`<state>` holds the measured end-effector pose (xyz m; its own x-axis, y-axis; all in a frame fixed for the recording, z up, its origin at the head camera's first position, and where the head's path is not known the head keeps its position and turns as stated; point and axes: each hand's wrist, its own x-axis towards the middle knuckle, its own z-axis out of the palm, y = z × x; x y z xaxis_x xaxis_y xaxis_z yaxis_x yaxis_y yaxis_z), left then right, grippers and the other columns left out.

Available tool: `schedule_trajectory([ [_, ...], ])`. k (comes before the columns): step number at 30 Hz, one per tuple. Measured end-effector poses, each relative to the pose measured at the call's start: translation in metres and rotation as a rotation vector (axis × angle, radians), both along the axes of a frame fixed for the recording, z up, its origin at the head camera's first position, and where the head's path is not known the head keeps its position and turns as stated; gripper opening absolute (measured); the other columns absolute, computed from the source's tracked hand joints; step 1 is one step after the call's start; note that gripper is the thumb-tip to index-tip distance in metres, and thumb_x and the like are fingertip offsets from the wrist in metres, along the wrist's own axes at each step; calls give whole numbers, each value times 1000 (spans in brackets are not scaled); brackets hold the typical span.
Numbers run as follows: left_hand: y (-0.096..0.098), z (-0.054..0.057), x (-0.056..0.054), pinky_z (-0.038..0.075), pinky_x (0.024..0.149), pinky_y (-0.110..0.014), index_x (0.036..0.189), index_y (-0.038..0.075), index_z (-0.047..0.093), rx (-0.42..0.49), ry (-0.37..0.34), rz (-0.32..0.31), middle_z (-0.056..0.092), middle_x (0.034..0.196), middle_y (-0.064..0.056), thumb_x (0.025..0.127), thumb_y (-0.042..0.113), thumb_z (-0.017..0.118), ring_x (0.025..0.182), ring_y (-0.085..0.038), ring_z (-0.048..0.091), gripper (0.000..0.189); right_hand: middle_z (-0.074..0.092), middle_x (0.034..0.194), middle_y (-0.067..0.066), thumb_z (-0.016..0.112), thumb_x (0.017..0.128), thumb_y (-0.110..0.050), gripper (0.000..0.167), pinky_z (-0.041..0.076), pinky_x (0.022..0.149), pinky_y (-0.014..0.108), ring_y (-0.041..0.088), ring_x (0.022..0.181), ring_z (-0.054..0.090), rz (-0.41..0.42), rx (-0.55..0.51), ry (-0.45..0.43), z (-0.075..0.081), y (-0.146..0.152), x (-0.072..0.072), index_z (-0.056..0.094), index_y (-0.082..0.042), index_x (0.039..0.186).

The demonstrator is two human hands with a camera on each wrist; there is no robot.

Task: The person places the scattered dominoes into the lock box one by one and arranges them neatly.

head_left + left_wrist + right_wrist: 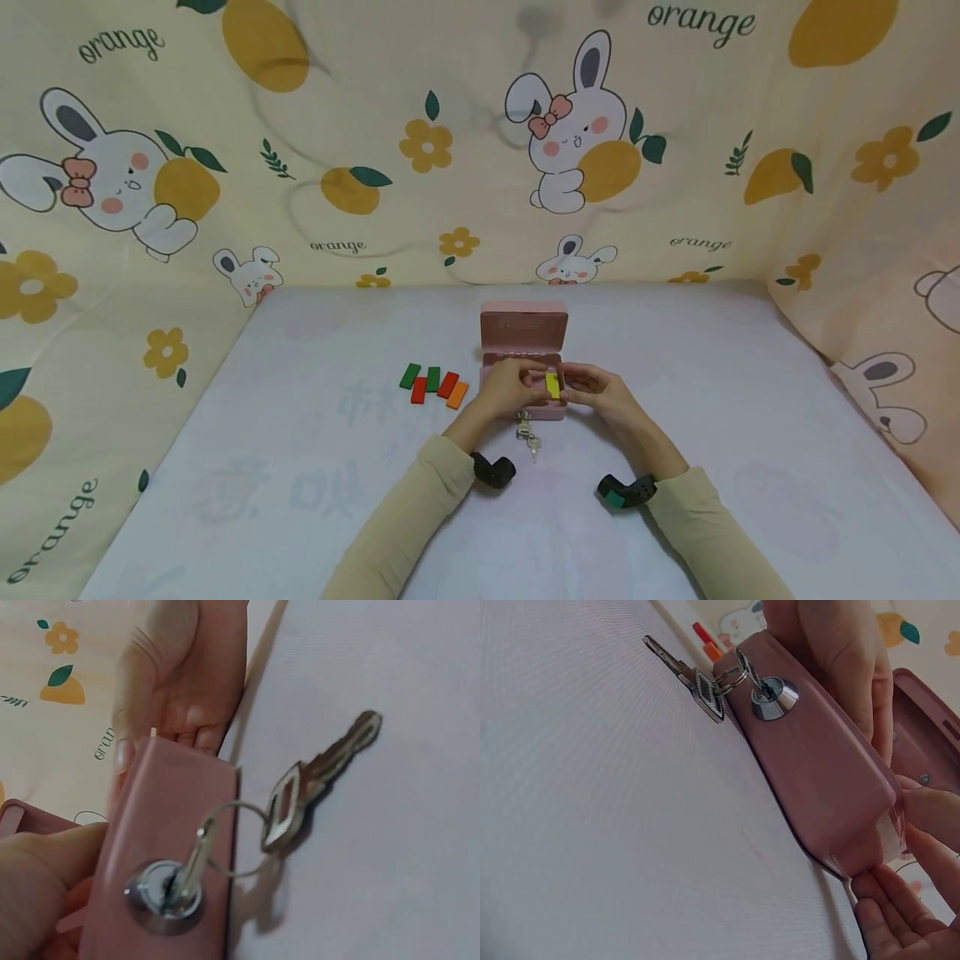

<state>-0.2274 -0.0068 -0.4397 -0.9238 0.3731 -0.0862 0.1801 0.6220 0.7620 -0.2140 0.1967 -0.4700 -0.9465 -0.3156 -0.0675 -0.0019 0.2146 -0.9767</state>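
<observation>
A small pink metal lock box [553, 412] stands on the table with its lid [523, 332] raised. A key sits in its front lock [161, 889]; a second key [289, 802] hangs from the same ring. My left hand [512, 385] reaches over the front wall into the box, its fingertips partly hidden, so whether they pinch anything cannot be told. Beside those fingers, within the box, shows a bright yellow flat block [552, 385]. At the box's right end, my right hand [603, 393] grips the wall, thumb near the rim and fingers outside.
Several flat rectangular blocks, green [409, 376], red [418, 390] and orange [457, 395], lie on the white tabletop [300, 500] left of the box. A patterned cloth [465, 192] hangs behind the table and along its sides.
</observation>
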Motion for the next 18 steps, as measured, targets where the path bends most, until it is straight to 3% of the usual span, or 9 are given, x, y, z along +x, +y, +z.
schedule_trajectory([
  [8, -8, 5, 3, 32, 61, -19, 123, 12, 66, 14, 43, -18, 49, 76, 1, 85, 22, 74, 73, -11, 44, 40, 44, 145, 27, 65, 91, -13, 56, 42, 91, 6, 43, 134, 44, 11, 5, 12, -2, 0, 0, 44, 4, 139],
  [15, -14, 14, 6, 32, 61, -18, 122, 8, 66, 61, 60, -47, 51, 77, -1, 85, 15, 73, 73, -13, 44, 38, 44, 145, 26, 67, 90, -17, 58, 43, 92, 6, 34, 133, 49, -2, 15, 1, -2, -1, 0, 45, 2, 140],
  [18, -16, 14, 6, 32, 61, -18, 122, 9, 67, 74, 54, -48, 49, 77, 0, 85, 15, 73, 74, -13, 44, 38, 44, 145, 25, 67, 90, -17, 58, 42, 92, 6, 37, 134, 47, 1, 19, 0, -2, 0, 0, 45, 2, 140],
])
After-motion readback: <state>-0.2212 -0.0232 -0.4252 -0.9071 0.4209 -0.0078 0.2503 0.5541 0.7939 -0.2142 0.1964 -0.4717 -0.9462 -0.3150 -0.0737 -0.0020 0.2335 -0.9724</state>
